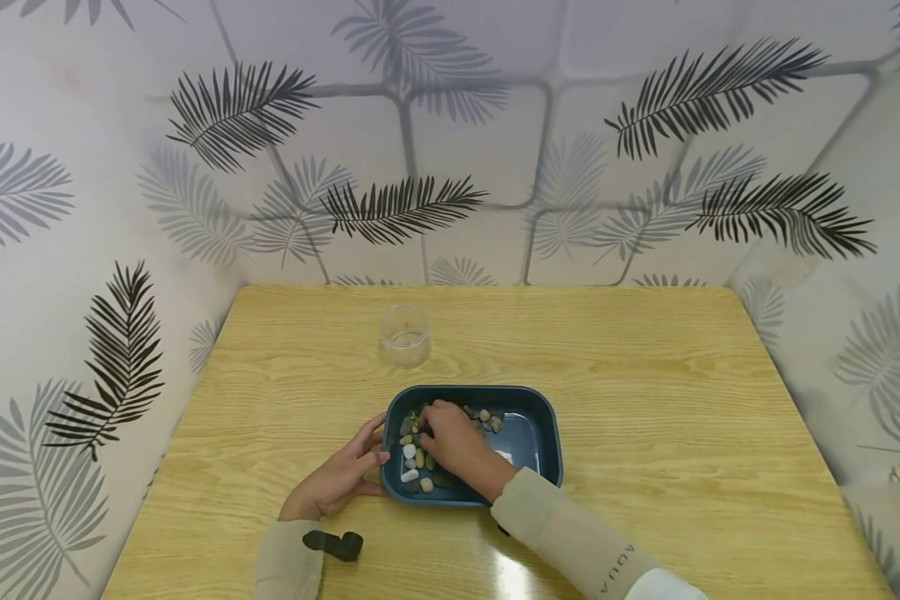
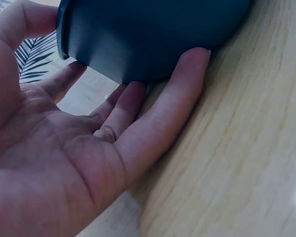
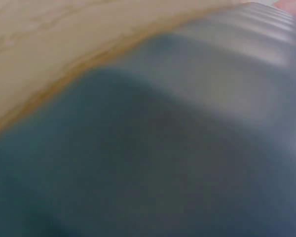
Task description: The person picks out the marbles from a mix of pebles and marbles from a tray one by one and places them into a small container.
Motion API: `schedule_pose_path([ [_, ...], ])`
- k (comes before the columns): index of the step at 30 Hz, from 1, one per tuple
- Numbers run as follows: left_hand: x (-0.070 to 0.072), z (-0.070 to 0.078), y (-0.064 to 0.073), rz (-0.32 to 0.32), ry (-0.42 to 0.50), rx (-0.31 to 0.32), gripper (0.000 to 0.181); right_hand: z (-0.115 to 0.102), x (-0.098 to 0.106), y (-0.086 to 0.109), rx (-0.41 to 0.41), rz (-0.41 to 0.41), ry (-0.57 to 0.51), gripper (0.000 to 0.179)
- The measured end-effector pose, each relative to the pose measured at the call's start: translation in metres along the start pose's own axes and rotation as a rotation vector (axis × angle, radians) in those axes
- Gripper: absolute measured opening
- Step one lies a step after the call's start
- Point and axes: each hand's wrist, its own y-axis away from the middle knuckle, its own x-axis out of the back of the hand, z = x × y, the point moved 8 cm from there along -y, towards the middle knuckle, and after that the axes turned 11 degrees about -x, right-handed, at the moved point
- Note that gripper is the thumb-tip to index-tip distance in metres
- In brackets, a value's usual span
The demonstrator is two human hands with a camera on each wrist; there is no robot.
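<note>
A dark blue rectangular tub point(image 1: 547, 433) stands on the table with several pebbles point(image 1: 408, 451) gathered mostly in its left half. At the tub's left end, my left hand point(image 1: 337, 473) holds it. The left wrist view shows one digit over the rim and the other fingers point(image 2: 158, 121) spread against the outer wall point(image 2: 148, 39). My right hand point(image 1: 453, 437) reaches inside, fingers bent down among the pebbles. Its fingertips are partly hidden, so whether they pinch anything does not show. Beside them lies a small green sprig point(image 1: 414, 422). Blurred tub wall point(image 3: 138, 148) fills most of the right wrist view.
Behind the tub, slightly left, stands a clear glass cup point(image 1: 405, 335). The wooden table point(image 1: 667, 375) meets leaf-patterned walls point(image 1: 465, 142) at its back and sides. A black strap piece point(image 1: 333, 544) sits at the left cuff.
</note>
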Motion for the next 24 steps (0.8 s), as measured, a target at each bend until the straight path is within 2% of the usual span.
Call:
schedule_pose_path([
  [16,0.0016,-0.0030,0.0011,0.004,0.003,0.009,0.065,-0.0026,-0.0019,0.0021,-0.003,-0.002,0.064,0.012],
  [24,0.0009,-0.0029,0.0019,0.001,0.012,0.005,0.065,-0.0048,-0.0050,0.0019,0.040,0.021,0.128,0.013],
])
